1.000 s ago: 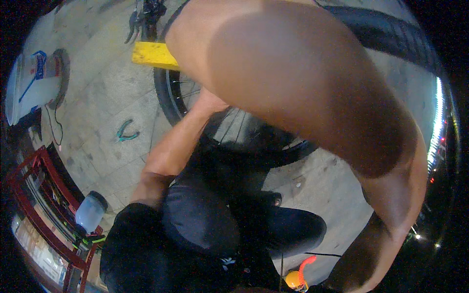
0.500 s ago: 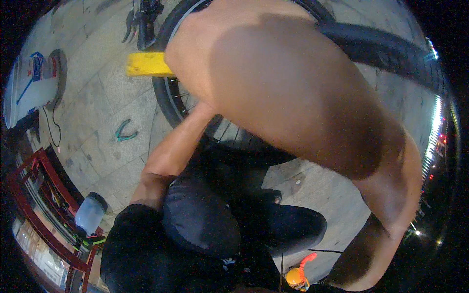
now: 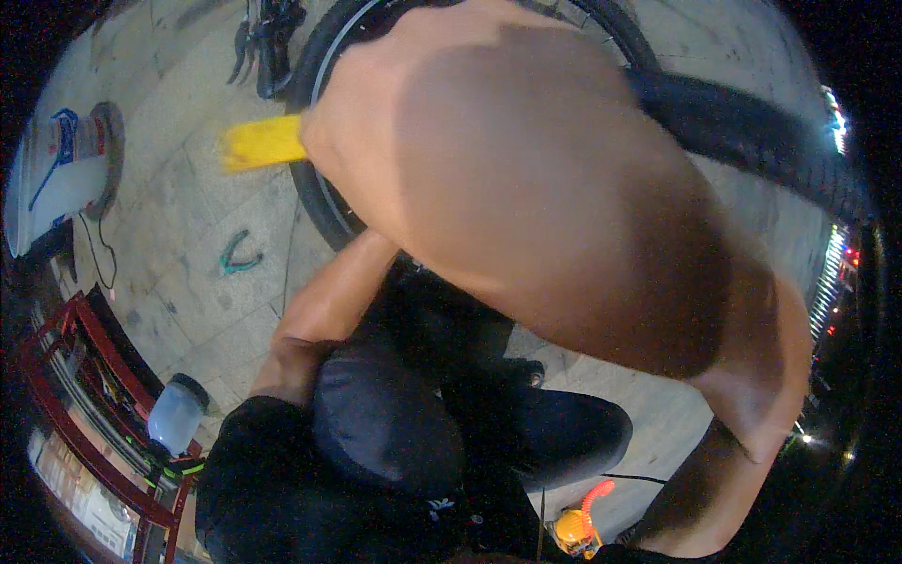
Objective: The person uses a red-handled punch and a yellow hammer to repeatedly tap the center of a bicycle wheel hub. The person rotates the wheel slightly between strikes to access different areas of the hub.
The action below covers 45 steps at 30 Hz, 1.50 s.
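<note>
My right arm sweeps across the view close to the camera. At its far end my right hand (image 3: 352, 113) is closed on a flat yellow bar (image 3: 263, 143), whose blurred end sticks out to the left. What kind of tool the bar is, I cannot make out; my fingers are mostly hidden. Beneath the hand lies a spoked bicycle wheel (image 3: 329, 218) with a black tyre. My left forearm (image 3: 334, 296) reaches up to the wheel, but my left hand is hidden behind the right arm.
Teal-handled pliers (image 3: 231, 261) lie on the paving left of the wheel. Further left are a white bucket (image 3: 75, 183), a red metal frame (image 3: 94, 334) and a translucent container (image 3: 176, 420). A black tyre-like band (image 3: 742, 132) curves right. A yellow-orange device (image 3: 570, 528) with a coiled hose sits near my knee.
My right hand and the yellow bar have shifted slightly left and down, and the bar is tilted more. My left forearm has moved slightly.
</note>
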### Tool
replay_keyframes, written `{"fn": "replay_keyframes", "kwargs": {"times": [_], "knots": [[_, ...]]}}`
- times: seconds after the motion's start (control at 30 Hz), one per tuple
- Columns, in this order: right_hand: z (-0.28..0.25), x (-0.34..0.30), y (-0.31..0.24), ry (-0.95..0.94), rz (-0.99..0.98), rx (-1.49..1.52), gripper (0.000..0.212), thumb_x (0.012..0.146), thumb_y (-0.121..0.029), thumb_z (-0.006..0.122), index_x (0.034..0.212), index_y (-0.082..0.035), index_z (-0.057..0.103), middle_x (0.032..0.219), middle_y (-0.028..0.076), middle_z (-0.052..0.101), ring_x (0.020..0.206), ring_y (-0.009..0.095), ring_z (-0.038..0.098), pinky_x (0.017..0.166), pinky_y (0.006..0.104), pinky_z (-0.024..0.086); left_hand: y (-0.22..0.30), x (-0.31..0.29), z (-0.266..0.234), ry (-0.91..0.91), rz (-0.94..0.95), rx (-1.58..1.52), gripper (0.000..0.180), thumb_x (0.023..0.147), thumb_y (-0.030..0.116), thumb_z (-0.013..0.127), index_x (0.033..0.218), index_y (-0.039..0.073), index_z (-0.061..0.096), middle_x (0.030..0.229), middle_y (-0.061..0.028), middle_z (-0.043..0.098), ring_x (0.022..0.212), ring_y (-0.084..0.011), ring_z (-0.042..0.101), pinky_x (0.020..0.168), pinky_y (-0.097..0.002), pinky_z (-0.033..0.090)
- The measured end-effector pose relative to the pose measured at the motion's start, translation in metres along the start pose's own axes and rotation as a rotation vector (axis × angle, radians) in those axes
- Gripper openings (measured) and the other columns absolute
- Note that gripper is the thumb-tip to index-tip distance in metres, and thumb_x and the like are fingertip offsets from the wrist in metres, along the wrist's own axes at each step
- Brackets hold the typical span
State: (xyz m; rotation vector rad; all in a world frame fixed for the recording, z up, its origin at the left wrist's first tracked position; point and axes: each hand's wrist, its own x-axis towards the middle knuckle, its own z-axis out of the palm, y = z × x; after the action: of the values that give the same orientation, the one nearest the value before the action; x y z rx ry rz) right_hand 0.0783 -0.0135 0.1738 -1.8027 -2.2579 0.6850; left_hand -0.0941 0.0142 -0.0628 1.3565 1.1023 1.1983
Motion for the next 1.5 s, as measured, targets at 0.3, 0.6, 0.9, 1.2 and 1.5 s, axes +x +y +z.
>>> {"fn": "replay_keyframes", "kwargs": {"times": [0.3,0.6,0.9,1.2,1.5], "knots": [[-0.010,0.056,-0.048,0.016,-0.337,-0.196,0.046,0.085,-0.007,0.063,0.130,-0.008,0.056,0.110,0.020,0.065,0.097,0.036,0.065,0.084,0.0395,0.051,0.006,0.002,0.004,-0.074,-0.205,-0.122,0.033,0.082,0.010,0.074,0.111,0.001,0.059,0.109,-0.0122,0.066,0.097,-0.0220,0.064,0.085,-0.0366,0.052],[-0.039,-0.038,0.043,-0.008,0.172,-0.089,0.038,0.087,-0.005,0.061,0.125,-0.003,0.058,0.107,0.020,0.067,0.096,0.033,0.067,0.083,0.0381,0.051,0.028,0.002,-0.010,0.042,-0.198,-0.347,0.043,0.081,0.013,0.078,0.113,0.002,0.051,0.106,-0.0134,0.066,0.099,-0.0208,0.063,0.085,-0.0348,0.053],[0.008,-0.148,0.106,-0.118,0.547,0.168,0.037,0.087,-0.007,0.064,0.123,-0.004,0.058,0.109,0.022,0.066,0.101,0.037,0.066,0.087,0.0396,0.050,0.056,-0.011,-0.062,-0.041,-0.287,-0.422,0.065,0.080,0.038,0.075,0.123,0.000,0.044,0.101,-0.0142,0.066,0.093,-0.0208,0.062,0.081,-0.0324,0.050],[0.062,-0.182,0.132,-0.141,0.698,0.414,0.034,0.089,-0.002,0.060,0.122,0.006,0.055,0.100,0.019,0.066,0.096,0.021,0.063,0.084,0.0300,0.048,0.054,-0.021,-0.092,-0.181,-0.440,-0.485,0.075,0.074,0.047,0.073,0.127,0.003,0.044,0.107,-0.0167,0.059,0.088,-0.0269,0.060,0.069,-0.0332,0.054],[0.081,-0.188,0.134,-0.101,0.721,0.539,0.034,0.092,-0.006,0.059,0.123,0.006,0.054,0.099,0.014,0.066,0.089,0.017,0.060,0.080,0.0285,0.048,0.074,-0.017,-0.083,-0.519,-0.558,-0.804,0.061,0.081,0.059,0.060,0.101,0.002,0.063,0.142,-0.0294,0.037,0.090,-0.0374,0.065,0.068,-0.0395,0.059]]}}
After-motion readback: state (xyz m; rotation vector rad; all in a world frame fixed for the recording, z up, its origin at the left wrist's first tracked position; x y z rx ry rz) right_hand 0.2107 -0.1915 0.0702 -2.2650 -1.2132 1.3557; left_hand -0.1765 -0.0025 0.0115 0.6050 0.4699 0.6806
